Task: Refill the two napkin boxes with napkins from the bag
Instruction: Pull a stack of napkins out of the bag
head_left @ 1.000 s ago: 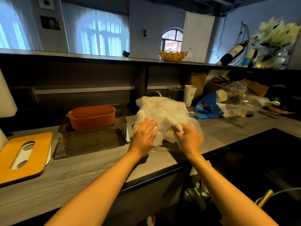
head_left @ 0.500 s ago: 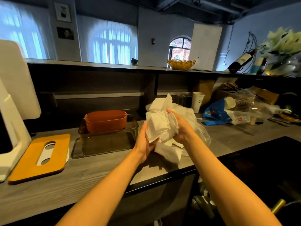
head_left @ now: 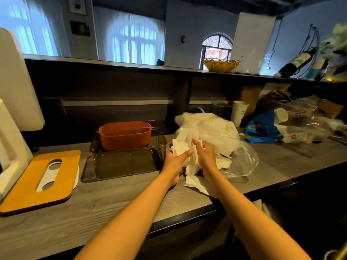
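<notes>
Head view: my left hand (head_left: 175,162) and right hand (head_left: 204,154) press a loose wad of white paper napkins (head_left: 183,150) between flat palms, squaring it for the smoky transparent box (head_left: 129,156) at 9 o'clock; clear plastic bag (head_left: 221,132) behind at 1 o'clock.

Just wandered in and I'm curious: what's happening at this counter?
A person is pressing a loose wad of white napkins between the left hand and right hand, in front of the clear plastic bag they come from. To the left, the smoky clear box sits open with an orange box in it; neither shows napkins. An orange lid lies on the counter.
</notes>
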Available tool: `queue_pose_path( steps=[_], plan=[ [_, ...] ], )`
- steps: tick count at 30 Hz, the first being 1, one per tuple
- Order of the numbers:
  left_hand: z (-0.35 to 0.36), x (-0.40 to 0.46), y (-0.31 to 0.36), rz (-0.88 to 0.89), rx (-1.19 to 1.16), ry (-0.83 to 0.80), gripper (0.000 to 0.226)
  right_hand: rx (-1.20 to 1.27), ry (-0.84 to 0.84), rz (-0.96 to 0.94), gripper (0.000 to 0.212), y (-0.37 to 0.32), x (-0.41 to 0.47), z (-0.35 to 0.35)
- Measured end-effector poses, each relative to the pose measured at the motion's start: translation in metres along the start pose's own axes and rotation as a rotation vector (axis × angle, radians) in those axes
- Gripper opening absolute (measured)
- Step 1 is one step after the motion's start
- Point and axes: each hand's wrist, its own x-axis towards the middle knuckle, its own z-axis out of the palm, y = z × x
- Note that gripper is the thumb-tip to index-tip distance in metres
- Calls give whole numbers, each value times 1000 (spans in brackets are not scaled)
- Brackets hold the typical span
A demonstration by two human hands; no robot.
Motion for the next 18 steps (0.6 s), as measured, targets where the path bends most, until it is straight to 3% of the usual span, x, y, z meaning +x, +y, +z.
queue_pose_path(
  steps=[5, 9, 14, 18],
  plan=[
    [1, 4, -2, 46, -39, -10, 36, 192, -67, -49, 26, 3, -2, 2],
    [1, 5, -2, 56, -41, 22, 40, 87, -35, -131, 36, 8, 0, -2],
    [2, 3, 0, 81, -18, 88, 45, 90, 26, -89, 50, 4, 1, -21],
    [1, 3, 1, 63, -39, 114, 56, -106, 99, -194, 43, 10, -15, -49]
  ],
)
